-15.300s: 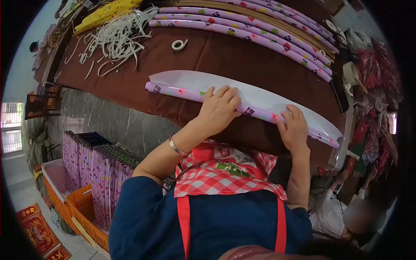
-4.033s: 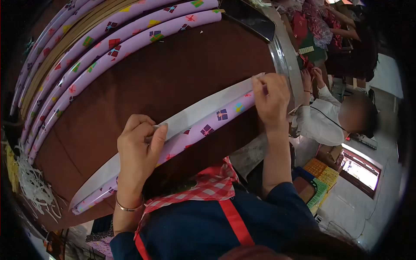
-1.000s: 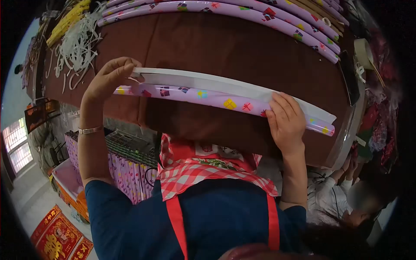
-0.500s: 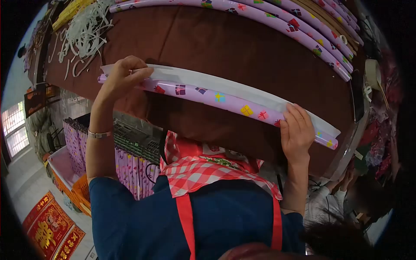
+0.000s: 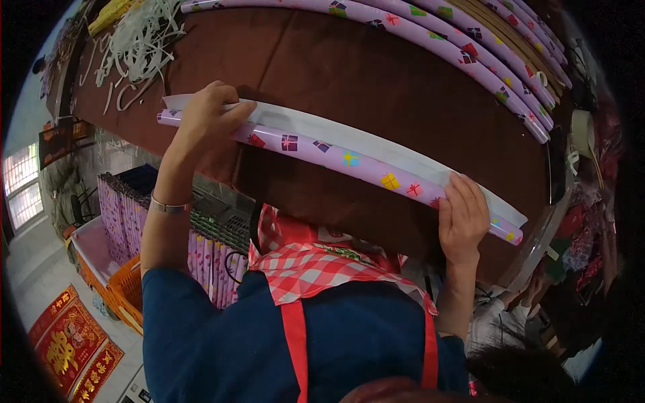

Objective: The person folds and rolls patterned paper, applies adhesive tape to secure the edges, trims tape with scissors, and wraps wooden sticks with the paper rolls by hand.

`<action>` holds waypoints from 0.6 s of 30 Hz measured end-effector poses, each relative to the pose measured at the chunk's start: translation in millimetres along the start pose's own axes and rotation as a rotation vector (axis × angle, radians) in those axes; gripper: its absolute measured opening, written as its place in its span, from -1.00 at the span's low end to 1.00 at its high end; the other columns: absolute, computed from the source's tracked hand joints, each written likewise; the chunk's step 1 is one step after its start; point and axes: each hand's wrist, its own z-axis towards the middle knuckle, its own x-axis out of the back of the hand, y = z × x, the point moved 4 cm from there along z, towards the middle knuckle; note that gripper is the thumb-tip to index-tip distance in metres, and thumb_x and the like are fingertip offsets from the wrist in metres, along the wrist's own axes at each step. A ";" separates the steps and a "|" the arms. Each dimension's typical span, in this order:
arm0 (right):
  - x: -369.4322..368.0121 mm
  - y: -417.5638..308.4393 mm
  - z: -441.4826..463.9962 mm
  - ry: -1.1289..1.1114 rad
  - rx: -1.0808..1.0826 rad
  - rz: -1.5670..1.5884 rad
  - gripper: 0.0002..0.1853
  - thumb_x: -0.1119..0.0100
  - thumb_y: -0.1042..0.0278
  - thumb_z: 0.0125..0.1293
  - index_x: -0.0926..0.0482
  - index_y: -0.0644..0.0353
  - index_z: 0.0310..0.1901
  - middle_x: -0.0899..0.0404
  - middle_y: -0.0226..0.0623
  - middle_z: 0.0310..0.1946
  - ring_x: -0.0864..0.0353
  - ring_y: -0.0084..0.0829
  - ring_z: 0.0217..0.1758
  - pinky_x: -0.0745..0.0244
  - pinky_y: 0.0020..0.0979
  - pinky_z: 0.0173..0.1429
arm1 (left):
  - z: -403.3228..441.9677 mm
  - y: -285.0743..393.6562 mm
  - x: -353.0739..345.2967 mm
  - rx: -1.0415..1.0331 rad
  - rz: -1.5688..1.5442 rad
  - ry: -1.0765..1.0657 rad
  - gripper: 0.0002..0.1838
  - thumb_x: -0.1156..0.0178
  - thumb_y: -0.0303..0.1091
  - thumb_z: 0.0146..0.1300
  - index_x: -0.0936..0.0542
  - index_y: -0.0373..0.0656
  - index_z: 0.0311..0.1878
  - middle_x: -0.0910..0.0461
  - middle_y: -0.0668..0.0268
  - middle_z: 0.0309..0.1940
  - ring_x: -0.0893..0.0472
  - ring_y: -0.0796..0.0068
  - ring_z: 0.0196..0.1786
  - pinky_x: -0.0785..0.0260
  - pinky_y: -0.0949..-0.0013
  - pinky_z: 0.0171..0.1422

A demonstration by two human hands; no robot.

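A long purple roll of gift-print wrapping paper (image 5: pixel 322 153) lies across the brown cloth, with its white inner side showing as a strip along the far edge. My left hand (image 5: pixel 216 114) closes its fingers on the far paper edge near the roll's left end. Over the right part of the roll rests my right hand (image 5: pixel 463 209), fingers together and wrapped over the paper, thumb on the near side. Short stretches of the roll stick out beyond both hands.
Several finished purple rolls (image 5: pixel 430 43) lie at the back with brown strips (image 5: pixel 500 30) between them. A tangle of white strips (image 5: pixel 140 41) is at the back left. A tape roll (image 5: pixel 582 133) and a dark phone (image 5: pixel 556 171) are at the right edge. An orange basket (image 5: pixel 111 289) stands below left.
Earlier the left end of the white edge was lifted in my left hand; now it lies lower, along the roll. My left hand has moved right along the paper. The view has shifted slightly.
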 end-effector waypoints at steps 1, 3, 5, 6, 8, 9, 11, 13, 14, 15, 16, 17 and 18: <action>0.1 0.0 0.0 0.001 0.003 0.001 -0.78 -0.28 0.36 0.25 -0.65 0.30 -0.15 -0.66 -0.10 -0.04 -0.61 -0.06 0.08 -0.52 -0.16 0.12 | 0.4 2.2 0.1 0.001 0.001 0.003 -0.58 -0.30 -0.07 0.15 -0.61 -0.36 -0.40 -0.55 0.05 -0.38 -0.58 0.07 -0.31 -0.40 0.15 -0.18; 0.3 0.2 0.2 0.003 0.004 0.009 -0.78 -0.27 0.35 0.26 -0.64 0.30 -0.14 -0.66 -0.10 -0.04 -0.61 -0.06 0.08 -0.52 -0.16 0.12 | 0.2 5.5 0.3 0.009 0.105 -0.011 -0.66 -0.31 -0.23 0.19 -0.55 -0.39 -0.40 -0.47 0.16 -0.41 -0.51 0.28 -0.34 -0.35 0.25 -0.22; -0.1 0.3 -0.6 0.002 0.005 0.003 -0.78 -0.27 0.35 0.26 -0.64 0.30 -0.15 -0.66 -0.10 -0.04 -0.61 -0.06 0.08 -0.52 -0.15 0.12 | 0.4 2.8 -1.7 0.014 0.108 0.006 -0.62 -0.30 -0.14 0.17 -0.59 -0.37 -0.40 -0.52 0.10 -0.38 -0.56 0.15 -0.31 -0.38 0.17 -0.19; -0.4 0.7 -0.7 0.000 0.002 -0.004 -0.78 -0.27 0.35 0.26 -0.64 0.29 -0.15 -0.65 -0.09 -0.04 -0.61 -0.06 0.08 -0.52 -0.15 0.12 | 0.3 1.9 -1.8 0.018 0.110 0.020 -0.57 -0.29 -0.04 0.14 -0.63 -0.35 -0.39 -0.57 0.04 -0.35 -0.60 0.02 -0.27 -0.41 0.10 -0.15; -0.3 0.5 -1.2 -0.002 0.006 -0.005 -0.78 -0.27 0.34 0.26 -0.64 0.29 -0.15 -0.65 -0.10 -0.04 -0.60 -0.06 0.08 -0.52 -0.15 0.12 | -1.7 5.3 -1.0 0.015 0.111 0.033 -0.57 -0.29 -0.05 0.14 -0.63 -0.34 -0.39 -0.57 0.04 -0.35 -0.61 0.02 -0.27 -0.41 0.10 -0.15; -0.4 0.8 -0.8 -0.004 0.009 -0.010 -0.78 -0.26 0.34 0.27 -0.64 0.30 -0.15 -0.65 -0.10 -0.04 -0.60 -0.06 0.08 -0.52 -0.15 0.12 | -1.8 7.4 -0.2 0.008 0.109 0.046 -0.57 -0.29 -0.05 0.14 -0.63 -0.34 -0.39 -0.57 0.05 -0.35 -0.61 0.02 -0.27 -0.42 0.11 -0.15; -0.8 1.1 -1.7 0.000 0.010 0.000 -0.78 -0.26 0.33 0.27 -0.64 0.30 -0.15 -0.65 -0.10 -0.03 -0.60 -0.06 0.08 -0.52 -0.15 0.12 | -2.5 9.1 -0.4 0.016 0.102 0.042 -0.58 -0.29 -0.05 0.14 -0.64 -0.34 -0.39 -0.57 0.06 -0.35 -0.61 0.03 -0.28 -0.41 0.11 -0.16; -0.3 1.6 -1.0 0.002 0.011 0.008 -0.78 -0.26 0.33 0.27 -0.64 0.30 -0.15 -0.65 -0.10 -0.03 -0.60 -0.05 0.08 -0.52 -0.14 0.11 | -1.9 10.2 -0.2 0.022 0.093 0.037 -0.58 -0.29 -0.06 0.13 -0.64 -0.34 -0.39 -0.56 0.07 -0.36 -0.60 0.03 -0.28 -0.41 0.11 -0.17; 0.0 0.9 -0.9 -0.001 0.009 0.002 -0.78 -0.26 0.33 0.27 -0.64 0.30 -0.15 -0.65 -0.09 -0.03 -0.60 -0.05 0.08 -0.52 -0.14 0.12 | -1.9 10.6 -0.3 0.023 0.108 0.027 -0.59 -0.29 -0.07 0.13 -0.64 -0.34 -0.38 -0.56 0.08 -0.36 -0.60 0.03 -0.29 -0.41 0.11 -0.17; 0.1 0.3 -0.7 -0.004 0.008 -0.004 -0.78 -0.26 0.33 0.27 -0.64 0.30 -0.15 -0.65 -0.09 -0.03 -0.60 -0.05 0.08 -0.53 -0.14 0.12 | -1.8 10.9 -0.4 0.024 0.124 0.018 -0.61 -0.29 -0.09 0.13 -0.64 -0.33 -0.38 -0.55 0.08 -0.36 -0.59 0.03 -0.30 -0.40 0.11 -0.17; -0.2 0.2 -1.0 -0.005 0.008 -0.004 -0.78 -0.26 0.33 0.27 -0.64 0.30 -0.15 -0.65 -0.09 -0.03 -0.60 -0.05 0.08 -0.53 -0.14 0.12 | -1.9 11.6 -0.6 0.024 0.124 0.017 -0.61 -0.29 -0.09 0.13 -0.64 -0.33 -0.38 -0.55 0.08 -0.36 -0.59 0.03 -0.30 -0.40 0.11 -0.17; -0.4 0.4 -1.1 -0.001 0.006 -0.002 -0.78 -0.26 0.33 0.27 -0.64 0.30 -0.15 -0.65 -0.09 -0.03 -0.61 -0.05 0.08 -0.53 -0.14 0.12 | -2.3 12.9 -0.3 0.021 0.126 0.030 -0.62 -0.29 -0.10 0.13 -0.64 -0.33 -0.38 -0.54 0.09 -0.36 -0.59 0.03 -0.31 -0.40 0.10 -0.18; -0.5 0.8 -1.0 0.002 0.004 0.000 -0.78 -0.26 0.33 0.27 -0.64 0.30 -0.15 -0.65 -0.09 -0.03 -0.61 -0.05 0.08 -0.53 -0.14 0.12 | -2.7 14.2 -0.1 0.019 0.127 0.042 -0.63 -0.28 -0.11 0.12 -0.65 -0.32 -0.38 -0.54 0.09 -0.37 -0.58 0.03 -0.31 -0.40 0.10 -0.18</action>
